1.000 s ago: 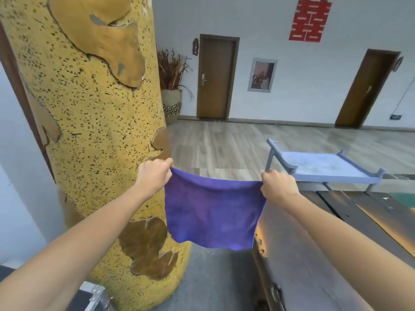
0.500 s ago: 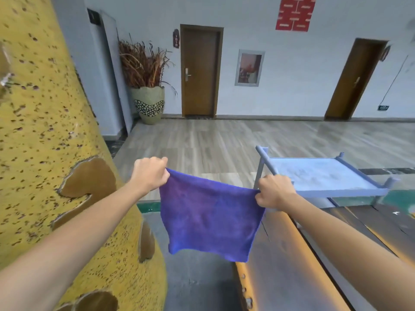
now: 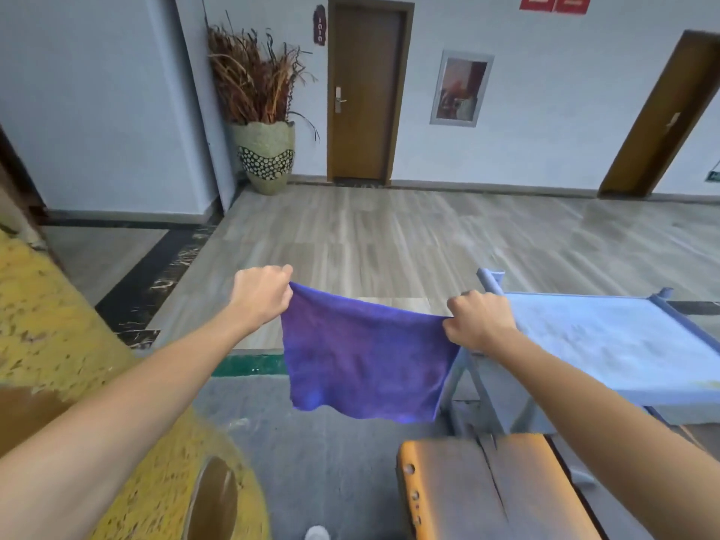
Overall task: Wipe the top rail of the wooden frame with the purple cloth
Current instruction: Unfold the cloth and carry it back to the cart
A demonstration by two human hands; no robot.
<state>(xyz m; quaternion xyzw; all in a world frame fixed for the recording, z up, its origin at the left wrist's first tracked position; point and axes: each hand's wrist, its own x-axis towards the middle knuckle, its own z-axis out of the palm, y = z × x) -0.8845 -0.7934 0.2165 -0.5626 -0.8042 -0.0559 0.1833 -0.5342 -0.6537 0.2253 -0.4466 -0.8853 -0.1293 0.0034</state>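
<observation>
Both hands' fingers (image 3: 286, 271) pinching purple cloth (image 3: 366, 356), yellow pillar (image 3: 58, 344) left, blue rack (image 3: 607, 337) right

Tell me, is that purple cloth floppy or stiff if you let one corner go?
Probably floppy: the purple cloth sags between the left hand and right hand, its bottom edge hanging wavy. It looks light too, since pinched corners alone hold it up.
</observation>
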